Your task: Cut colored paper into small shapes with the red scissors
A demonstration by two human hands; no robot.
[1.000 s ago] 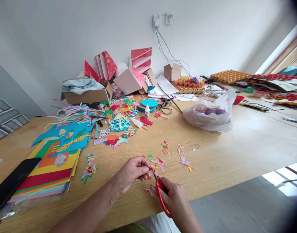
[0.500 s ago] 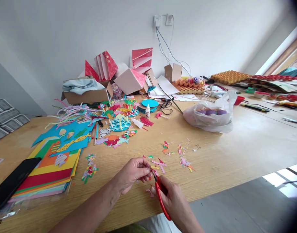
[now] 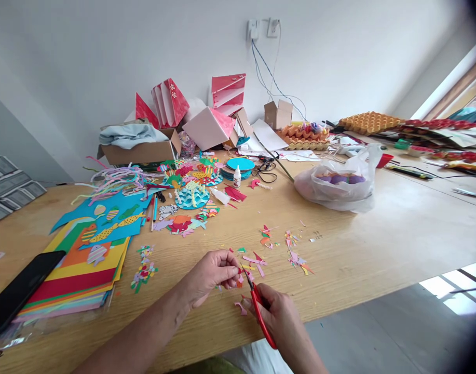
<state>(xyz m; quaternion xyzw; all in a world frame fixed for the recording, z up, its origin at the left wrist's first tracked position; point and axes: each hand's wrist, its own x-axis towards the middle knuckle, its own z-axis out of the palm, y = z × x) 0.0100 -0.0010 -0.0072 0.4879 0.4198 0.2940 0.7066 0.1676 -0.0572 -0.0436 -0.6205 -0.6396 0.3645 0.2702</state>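
My right hand [image 3: 274, 311] is wrapped round a pair of red-handled scissors [image 3: 263, 322], whose blades point up and left toward my left hand. Thumb and fingers of my left hand [image 3: 218, 275] pinch a tiny red scrap of paper [image 3: 240, 270], mostly covered by the fingertips. The scissor tips are right beside that scrap; whether they touch it I cannot tell. Under and beyond both hands lie pink and yellow paper offcuts [image 3: 257, 261]. A pile of small coloured paper bits [image 3: 144, 275] sits to the left of my left hand.
Coloured paper sheets [image 3: 78, 280] and a black phone [image 3: 23, 291] lie at left. Paper fish [image 3: 181, 224], a blue wave-edged piece [image 3: 192, 196] and a glue bottle [image 3: 236, 177] stand farther back. A white plastic bag [image 3: 335, 182] rests at right, before egg trays [image 3: 370, 123].
The scissor blades have drawn slightly away from my left fingertips, down and to the right. The left hand keeps its pinch in nearly the same place.
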